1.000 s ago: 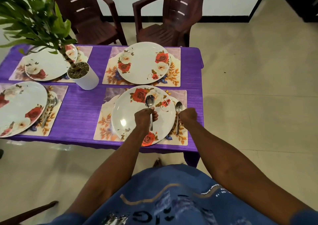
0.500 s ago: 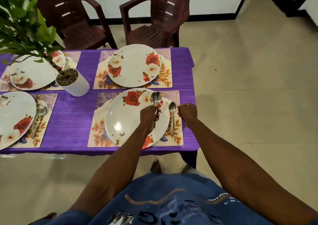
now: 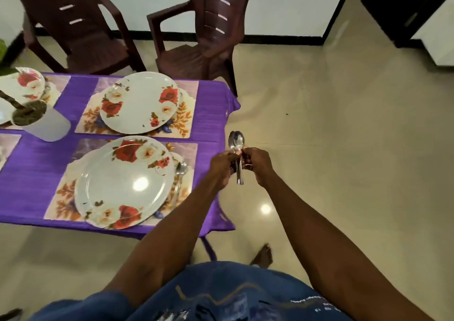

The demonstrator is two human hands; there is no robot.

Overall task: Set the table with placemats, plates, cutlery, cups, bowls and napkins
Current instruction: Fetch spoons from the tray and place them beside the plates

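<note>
A bunch of steel spoons (image 3: pixel 236 149) stands upright just past the table's right edge, over the floor. My left hand (image 3: pixel 223 167) grips their handles, and my right hand (image 3: pixel 258 165) pinches them from the other side. One spoon (image 3: pixel 180 173) lies on the near floral placemat (image 3: pixel 183 193), to the right of the near rose-patterned plate (image 3: pixel 122 183). Behind it a second rose plate (image 3: pixel 140 102) sits on its own placemat (image 3: pixel 189 114) with no cutlery beside it. The purple tablecloth (image 3: pixel 208 124) covers the table.
A white pot (image 3: pixel 46 126) with a plant stands on the table at the left, beside a partly seen third plate (image 3: pixel 22 85). Two dark brown plastic chairs (image 3: pixel 208 43) stand at the far side. My bare foot (image 3: pixel 262 255) is on the tiled floor.
My view swung right. My left hand carried the spoons from above the near plate to beyond the table's right edge. My right hand left the laid spoon and joined the bunch.
</note>
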